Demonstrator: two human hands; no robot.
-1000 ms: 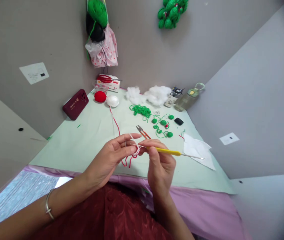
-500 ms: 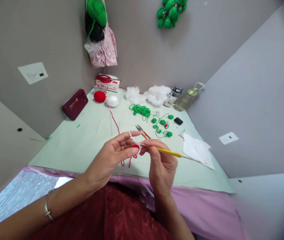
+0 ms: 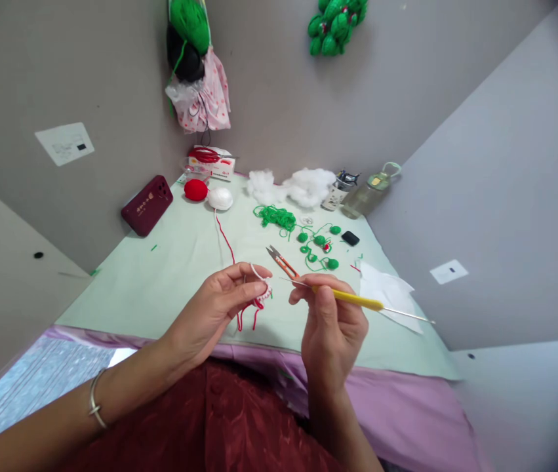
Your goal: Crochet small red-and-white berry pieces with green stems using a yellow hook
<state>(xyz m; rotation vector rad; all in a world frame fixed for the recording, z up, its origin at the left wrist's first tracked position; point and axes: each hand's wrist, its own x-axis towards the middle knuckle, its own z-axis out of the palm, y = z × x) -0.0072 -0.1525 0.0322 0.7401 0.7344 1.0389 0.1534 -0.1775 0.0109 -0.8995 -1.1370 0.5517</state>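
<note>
Pinched between the thumb and fingers of my left hand (image 3: 219, 303) is a small red and white crochet piece (image 3: 265, 295), partly hidden by the thumb. White yarn loops over the left fingers, and red yarn ends dangle below the piece. My right hand (image 3: 332, 321) grips a crochet hook (image 3: 350, 298) by its yellow handle. The hook's thin metal tip points left and is apart from the crochet piece. Orange-handled thread snips (image 3: 282, 262) lie on the table just beyond both hands.
A red yarn ball (image 3: 196, 190) and a white yarn ball (image 3: 220, 198) sit at back left, near a maroon phone (image 3: 147, 206). White stuffing (image 3: 308, 187), green yarn (image 3: 279, 218), several small green balls, a bottle (image 3: 370, 193) and white paper (image 3: 389, 295) lie across the back and right.
My right hand has moved right with the crochet hook, drawing its tip away from the crochet piece. In my left hand the piece has turned, showing more of its white edge.
</note>
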